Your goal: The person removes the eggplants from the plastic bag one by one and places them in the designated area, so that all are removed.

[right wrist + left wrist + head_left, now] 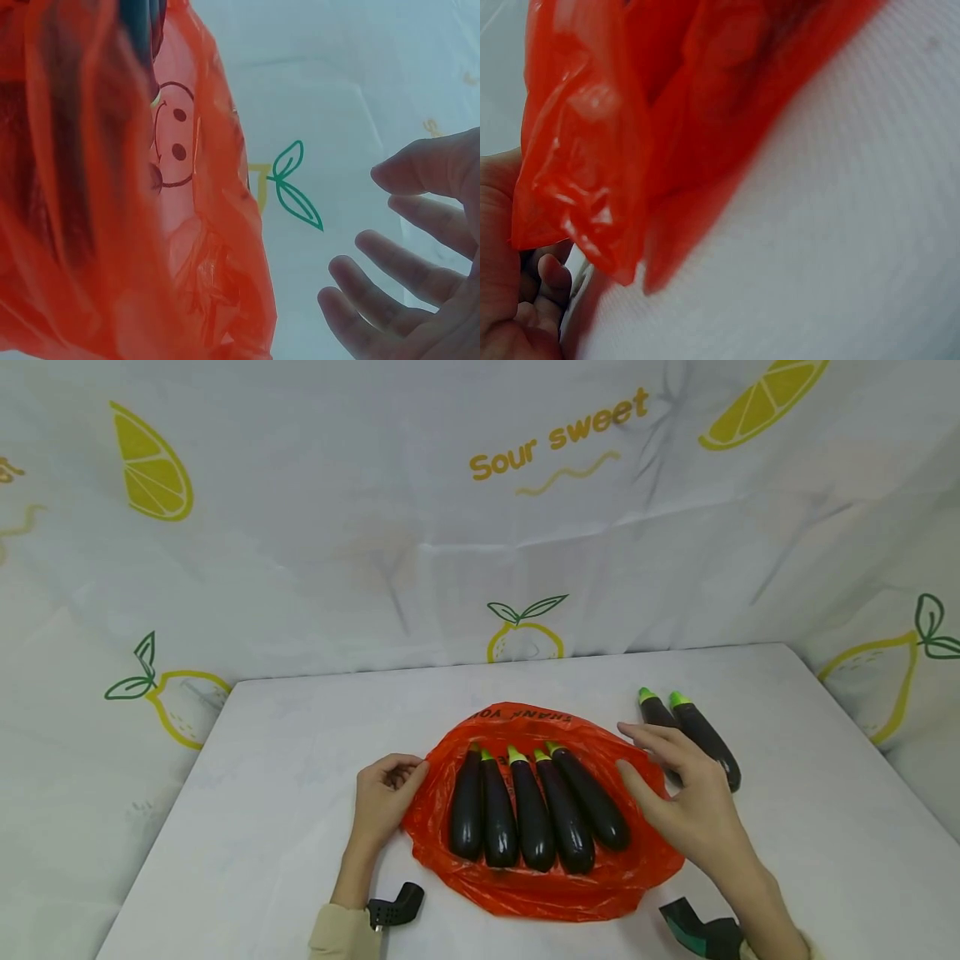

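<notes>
A red plastic bag (517, 893) lies spread on the table with several dark eggplants (534, 814) side by side on it, green stem ends toward the back. At the bag's left edge, my left hand (384, 802) pinches the plastic between thumb and curled fingers; in the left wrist view the red bag (592, 172) hangs beside the hand (506, 300). My right hand (693, 802) is over the bag's right edge, fingers apart and holding nothing. In the right wrist view that hand (420, 262) is spread, with a gap to the bag (232, 292).
Two more eggplants (705, 735) lie behind my right hand at the back right, partly hidden by it. The white table (300, 735) meets a lemon-printed white curtain (300, 568) at its back edge. Black wrist devices show by both wrists.
</notes>
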The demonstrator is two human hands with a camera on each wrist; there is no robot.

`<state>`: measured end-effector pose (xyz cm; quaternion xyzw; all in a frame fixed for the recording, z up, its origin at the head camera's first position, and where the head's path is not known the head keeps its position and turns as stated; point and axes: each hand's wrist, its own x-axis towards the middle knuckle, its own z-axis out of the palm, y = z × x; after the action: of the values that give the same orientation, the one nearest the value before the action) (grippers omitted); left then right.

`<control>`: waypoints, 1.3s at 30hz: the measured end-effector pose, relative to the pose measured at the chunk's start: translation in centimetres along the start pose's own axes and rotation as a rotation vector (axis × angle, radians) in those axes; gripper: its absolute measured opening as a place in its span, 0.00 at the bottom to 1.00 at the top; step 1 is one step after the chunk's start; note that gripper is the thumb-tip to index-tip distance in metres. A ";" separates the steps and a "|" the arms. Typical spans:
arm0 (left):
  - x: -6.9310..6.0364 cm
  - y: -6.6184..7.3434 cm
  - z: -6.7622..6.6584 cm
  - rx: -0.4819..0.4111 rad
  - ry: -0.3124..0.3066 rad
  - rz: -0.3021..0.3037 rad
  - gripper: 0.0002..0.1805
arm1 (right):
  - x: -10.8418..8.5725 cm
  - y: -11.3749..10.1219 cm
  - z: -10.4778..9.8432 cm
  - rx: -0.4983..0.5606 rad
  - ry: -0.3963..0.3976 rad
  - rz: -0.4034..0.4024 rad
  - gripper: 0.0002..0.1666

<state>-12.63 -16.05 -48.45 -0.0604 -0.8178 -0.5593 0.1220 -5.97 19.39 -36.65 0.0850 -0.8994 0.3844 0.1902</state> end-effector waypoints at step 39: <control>0.0 0.0 0.0 -0.017 0.005 0.004 0.02 | -0.7 0.6 3.9 -0.148 -0.372 0.178 0.34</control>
<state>-12.61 -16.06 -48.44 -0.0617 -0.8124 -0.5662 0.1249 -6.58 16.96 -39.82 0.0604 -0.9487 0.3102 -0.0080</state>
